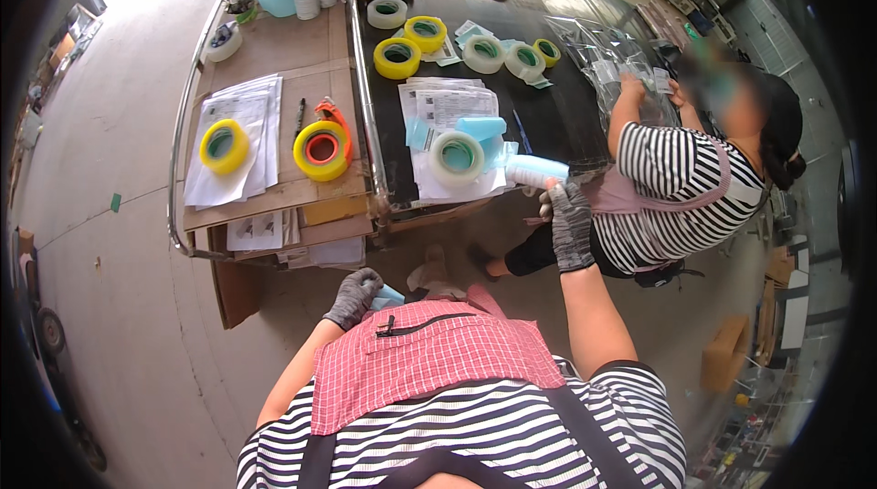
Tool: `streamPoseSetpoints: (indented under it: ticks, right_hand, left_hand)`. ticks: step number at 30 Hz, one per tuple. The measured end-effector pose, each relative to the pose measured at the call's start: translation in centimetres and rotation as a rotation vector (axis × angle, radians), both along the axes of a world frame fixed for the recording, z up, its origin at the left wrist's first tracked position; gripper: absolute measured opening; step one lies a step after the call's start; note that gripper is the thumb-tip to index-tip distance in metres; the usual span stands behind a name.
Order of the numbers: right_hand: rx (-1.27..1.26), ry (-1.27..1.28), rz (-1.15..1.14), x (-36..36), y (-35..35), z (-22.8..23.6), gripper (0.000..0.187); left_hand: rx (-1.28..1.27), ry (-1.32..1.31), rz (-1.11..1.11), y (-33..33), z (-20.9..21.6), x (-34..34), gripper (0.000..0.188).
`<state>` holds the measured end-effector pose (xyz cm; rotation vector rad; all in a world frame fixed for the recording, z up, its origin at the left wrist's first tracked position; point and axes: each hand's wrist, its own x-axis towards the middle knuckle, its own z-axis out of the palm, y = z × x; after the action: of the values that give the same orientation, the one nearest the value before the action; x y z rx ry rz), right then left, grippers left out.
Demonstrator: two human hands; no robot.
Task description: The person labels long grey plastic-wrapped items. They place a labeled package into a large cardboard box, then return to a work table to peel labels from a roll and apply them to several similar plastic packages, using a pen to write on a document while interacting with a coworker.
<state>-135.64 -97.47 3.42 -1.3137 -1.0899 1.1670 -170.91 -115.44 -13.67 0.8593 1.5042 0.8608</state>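
My right hand (571,228), in a grey knit glove with bare fingertips, is raised at the table's front edge. Its fingers pinch the near end of a pale blue-and-white label roll (537,169). By the left side of my checked apron, my left hand (354,297), gloved alike, is curled closed beside a light blue piece (386,296); its grip seems to be on that piece, partly hidden. Left of the label roll, a clear tape roll (457,158) lies on printed sheets (448,105), among loose light blue label strips (480,128).
A metal rail (365,114) divides the black table from a cardboard-topped cart (274,59) carrying papers, a yellow tape roll (224,146) and an orange tape dispenser (333,114). Several tape rolls stand farther back. At right, a co-worker in stripes (685,160) handles clear plastic film (598,59).
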Motion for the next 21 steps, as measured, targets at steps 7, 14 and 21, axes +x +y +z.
streamPoseSetpoints:
  ticks: [7,14,21]
  right_hand:
    - [0.078,-0.195,-0.071,4.7,15.6,-3.7,0.026]
    - [0.203,-0.593,0.069,8.8,39.3,-7.9,0.033]
    - [0.338,-1.371,0.178,6.4,50.6,-10.0,0.04]
  left_hand:
    - [-0.221,0.158,-0.33,12.4,-6.4,5.3,0.041]
    - [-0.359,0.402,-0.516,22.2,-13.3,8.4,0.044]
    - [-0.518,0.439,-0.516,18.5,-7.7,9.5,0.045]
